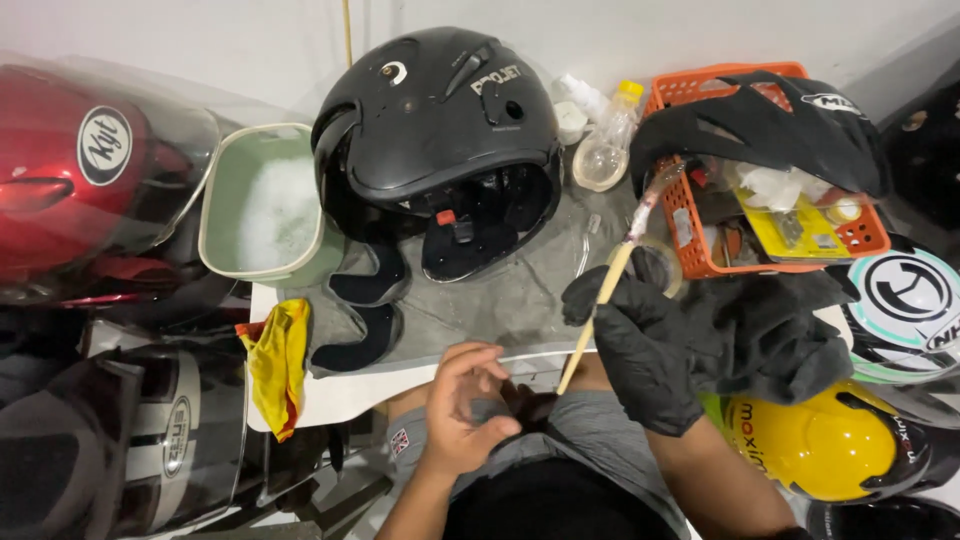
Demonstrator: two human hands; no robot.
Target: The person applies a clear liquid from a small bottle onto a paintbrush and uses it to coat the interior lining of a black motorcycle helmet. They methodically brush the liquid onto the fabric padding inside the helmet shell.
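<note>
Long wooden-handled brush point(608, 282) sits in your black-gloved right hand point(640, 345), fist closed around the lower handle, bristles up over the grey mat point(500, 300), clear of your lap. Bare left hand point(462, 410) pinches a small dark piece point(528, 405) at your lap, below the glossy black open-face helmet point(440, 130).

Helmet point(437, 140) sat centre on the mat point(520, 300), w/ tub point(262, 200) to its left & basket point(760, 190) to its right. Your right hand point(640, 350) held a brush point(615, 270) in front of the basket; your left hand point(462, 410) lay nearer you. Cloth point(277, 362) hung off the table's left edge.
</note>
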